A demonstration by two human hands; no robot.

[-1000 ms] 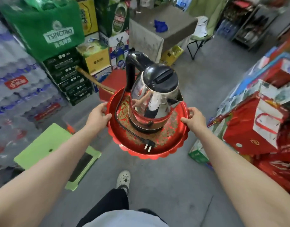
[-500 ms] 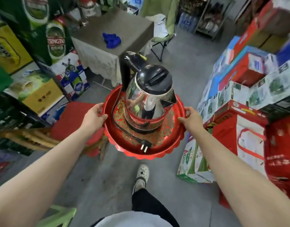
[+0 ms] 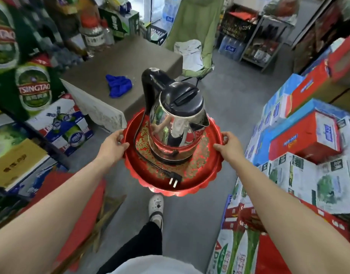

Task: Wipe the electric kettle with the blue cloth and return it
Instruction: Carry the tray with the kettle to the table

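Bare forearms [image 3: 57, 196]; black trousers [image 3: 144, 242]; white perforated shoe [image 3: 156, 202].

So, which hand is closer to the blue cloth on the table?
Left. The left hand grips the tray rim just below the blue cloth; the right hand holds the opposite rim, beyond the kettle.

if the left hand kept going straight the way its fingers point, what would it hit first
The left hand grips the red tray's left rim, fingers pointing inward across it. Going straight on, it would probably meet the black cord first, then the kettle; depth is hard to judge.
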